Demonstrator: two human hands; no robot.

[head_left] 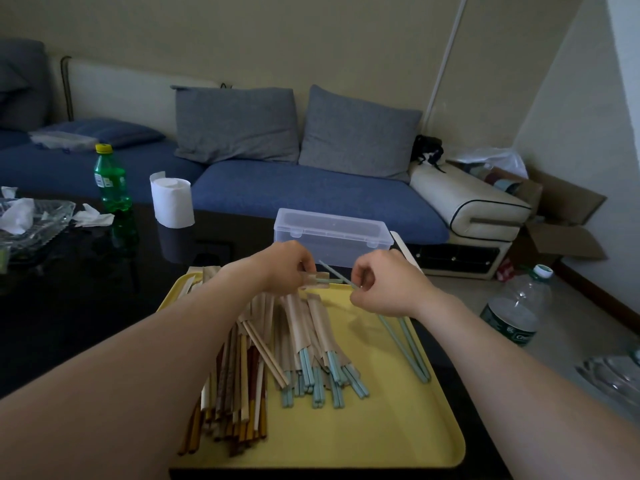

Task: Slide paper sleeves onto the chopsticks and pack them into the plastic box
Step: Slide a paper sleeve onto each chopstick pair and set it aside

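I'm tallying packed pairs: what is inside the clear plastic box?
The plastic box has its lid shut, and nothing distinct shows through its cloudy walls. Its lower front is hidden behind the left hand and right hand.

Dim, soft indoor light; wide-angle bending at edges

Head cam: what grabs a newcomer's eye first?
The yellow tray up front, heaped with sleeved chopsticks. Above it, the left hand pinches a paper sleeve while the right hand pinches blue chopsticks. Just behind sits the clear plastic box, lid shut.
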